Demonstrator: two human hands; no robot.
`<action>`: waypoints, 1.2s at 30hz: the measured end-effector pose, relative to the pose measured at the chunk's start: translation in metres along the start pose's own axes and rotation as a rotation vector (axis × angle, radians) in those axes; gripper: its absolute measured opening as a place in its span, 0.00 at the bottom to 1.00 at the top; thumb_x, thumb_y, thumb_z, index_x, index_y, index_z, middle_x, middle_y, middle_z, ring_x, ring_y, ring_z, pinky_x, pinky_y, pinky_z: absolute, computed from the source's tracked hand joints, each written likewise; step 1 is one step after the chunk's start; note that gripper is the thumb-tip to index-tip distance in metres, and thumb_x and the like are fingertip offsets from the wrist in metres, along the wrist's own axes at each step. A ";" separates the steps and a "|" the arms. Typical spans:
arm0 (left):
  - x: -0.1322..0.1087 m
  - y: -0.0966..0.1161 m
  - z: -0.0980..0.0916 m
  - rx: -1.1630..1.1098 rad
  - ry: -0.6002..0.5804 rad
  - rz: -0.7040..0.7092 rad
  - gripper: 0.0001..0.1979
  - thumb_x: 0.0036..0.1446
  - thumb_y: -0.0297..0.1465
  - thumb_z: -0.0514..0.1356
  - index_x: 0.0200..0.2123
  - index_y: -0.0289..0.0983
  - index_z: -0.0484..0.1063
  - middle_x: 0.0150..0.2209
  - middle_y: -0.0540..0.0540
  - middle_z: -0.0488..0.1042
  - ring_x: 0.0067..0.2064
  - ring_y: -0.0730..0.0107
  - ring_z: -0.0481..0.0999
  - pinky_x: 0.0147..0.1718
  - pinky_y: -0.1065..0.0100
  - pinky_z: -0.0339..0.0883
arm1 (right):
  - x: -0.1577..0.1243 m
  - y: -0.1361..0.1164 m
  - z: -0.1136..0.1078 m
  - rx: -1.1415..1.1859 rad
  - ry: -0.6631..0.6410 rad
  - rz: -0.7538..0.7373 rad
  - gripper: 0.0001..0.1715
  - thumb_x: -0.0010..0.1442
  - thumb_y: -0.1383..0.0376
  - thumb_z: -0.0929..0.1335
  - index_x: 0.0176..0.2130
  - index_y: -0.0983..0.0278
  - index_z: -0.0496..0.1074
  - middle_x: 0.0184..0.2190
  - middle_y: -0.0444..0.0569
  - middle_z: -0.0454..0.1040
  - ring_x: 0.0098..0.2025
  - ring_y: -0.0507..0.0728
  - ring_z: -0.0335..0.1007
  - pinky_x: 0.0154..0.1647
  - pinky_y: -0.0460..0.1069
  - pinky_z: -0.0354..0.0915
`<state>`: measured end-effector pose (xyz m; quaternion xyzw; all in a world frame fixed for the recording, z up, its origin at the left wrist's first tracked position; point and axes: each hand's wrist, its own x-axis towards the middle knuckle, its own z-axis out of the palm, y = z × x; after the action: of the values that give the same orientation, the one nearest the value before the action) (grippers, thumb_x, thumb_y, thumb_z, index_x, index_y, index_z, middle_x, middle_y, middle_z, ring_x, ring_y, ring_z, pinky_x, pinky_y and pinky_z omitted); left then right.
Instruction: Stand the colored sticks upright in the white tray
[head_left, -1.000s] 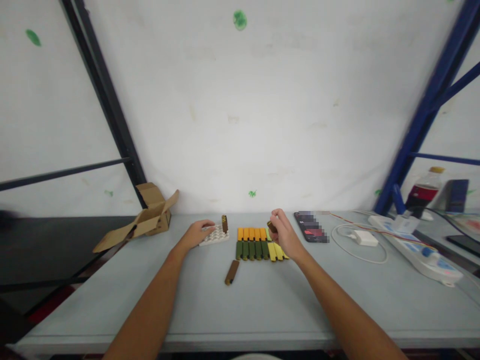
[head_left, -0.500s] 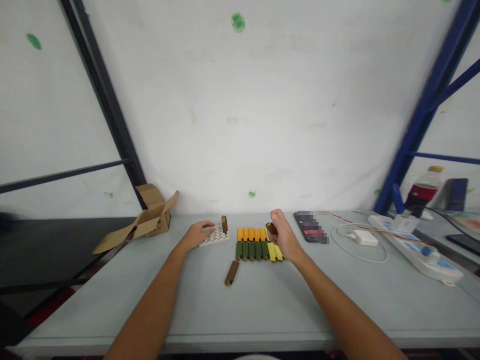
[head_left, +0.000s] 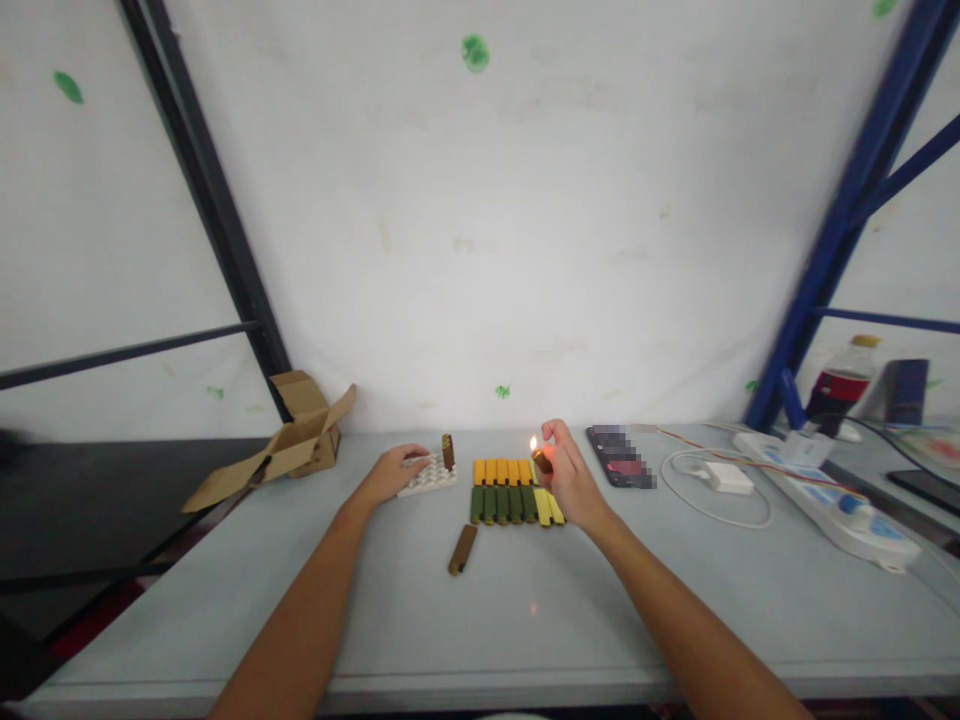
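Note:
My right hand [head_left: 571, 480] is closed around a brown lighter [head_left: 541, 461], and a small flame [head_left: 533, 443] burns at its top. My left hand [head_left: 395, 472] grips the left side of a white tray [head_left: 429, 478] with rows of holes. One brown lighter [head_left: 448, 452] stands upright at that tray's right end. Nearer to me, another brown lighter [head_left: 463, 549] lies alone on the table. Between my hands lie a row of orange lighters [head_left: 501, 472] and a row of dark green lighters [head_left: 504, 504]. Yellow lighters [head_left: 547, 508] lie beside the green ones, partly behind my right hand.
An opened cardboard box [head_left: 307, 440] sits at the table's left back. To the right are a phone [head_left: 619, 458], a white charger [head_left: 727, 477] with its cable, and a power strip [head_left: 832, 505]. A cola bottle [head_left: 841, 385] stands farther right. A white wall [head_left: 450, 250] rises behind the table [head_left: 570, 620].
A flame has appeared on the lighter in my right hand, and the index finger has lifted slightly from the top. My left hand stays on the tray.

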<state>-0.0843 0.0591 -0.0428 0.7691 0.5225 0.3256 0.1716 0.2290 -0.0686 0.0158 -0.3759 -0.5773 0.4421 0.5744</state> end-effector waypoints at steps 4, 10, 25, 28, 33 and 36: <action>0.000 0.000 0.000 0.002 -0.006 -0.010 0.23 0.51 0.49 0.58 0.38 0.37 0.79 0.42 0.41 0.82 0.45 0.53 0.78 0.49 0.58 0.69 | 0.002 0.003 -0.001 0.038 -0.020 0.003 0.04 0.58 0.63 0.58 0.37 0.58 0.53 0.19 0.35 0.49 0.19 0.51 0.45 0.20 0.45 0.44; 0.000 -0.001 -0.001 -0.003 -0.013 -0.015 0.24 0.50 0.49 0.59 0.39 0.37 0.79 0.42 0.41 0.82 0.46 0.52 0.78 0.49 0.58 0.69 | -0.001 0.000 0.002 0.037 -0.047 0.000 0.04 0.58 0.65 0.57 0.37 0.58 0.53 0.18 0.34 0.50 0.19 0.51 0.44 0.20 0.46 0.43; -0.001 0.002 -0.001 0.002 -0.013 -0.012 0.24 0.50 0.49 0.58 0.39 0.36 0.79 0.41 0.40 0.81 0.45 0.53 0.78 0.49 0.58 0.69 | -0.003 0.002 0.003 0.002 -0.061 -0.011 0.05 0.60 0.64 0.57 0.39 0.57 0.53 0.19 0.34 0.51 0.20 0.50 0.46 0.21 0.45 0.43; -0.001 0.002 0.000 0.008 0.000 -0.004 0.23 0.51 0.49 0.58 0.38 0.37 0.79 0.41 0.41 0.81 0.45 0.52 0.78 0.49 0.58 0.68 | -0.003 0.002 0.003 -0.010 -0.071 -0.017 0.04 0.61 0.64 0.56 0.38 0.57 0.52 0.19 0.34 0.51 0.21 0.50 0.47 0.22 0.44 0.44; -0.003 0.006 -0.002 -0.026 0.007 -0.016 0.23 0.49 0.49 0.59 0.37 0.37 0.79 0.41 0.41 0.82 0.45 0.52 0.78 0.49 0.58 0.69 | -0.003 0.003 0.002 -0.047 -0.057 -0.047 0.03 0.62 0.64 0.56 0.39 0.57 0.52 0.19 0.34 0.48 0.20 0.50 0.47 0.22 0.44 0.45; -0.003 0.008 -0.003 -0.025 0.009 -0.024 0.23 0.48 0.50 0.60 0.37 0.37 0.79 0.41 0.41 0.82 0.45 0.52 0.78 0.49 0.57 0.69 | -0.004 0.001 0.002 -0.057 -0.052 -0.060 0.03 0.62 0.64 0.55 0.39 0.57 0.52 0.18 0.33 0.47 0.20 0.50 0.47 0.22 0.44 0.45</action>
<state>-0.0819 0.0528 -0.0365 0.7592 0.5284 0.3332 0.1827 0.2272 -0.0722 0.0132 -0.3630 -0.6157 0.4175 0.5611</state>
